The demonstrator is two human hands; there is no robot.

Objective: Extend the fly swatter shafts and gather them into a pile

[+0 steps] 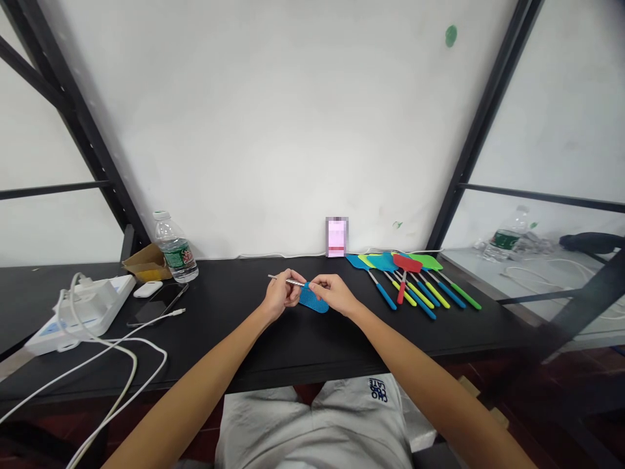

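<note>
Left hand (282,296) closed around a metal rod (295,283), long axis left to right, over the table (219,286). Right hand (333,293) grips its blue right end (306,285). Blue perforated swatter head (314,301) between hands, near side; attachment unconfirmed.

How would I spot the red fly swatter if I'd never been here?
Start at the black table, then look right of the person's right hand. Near the wall lies a fan of fly swatters. Yours is the red fly swatter, the only red one among blue, yellow and green neighbours.
</note>
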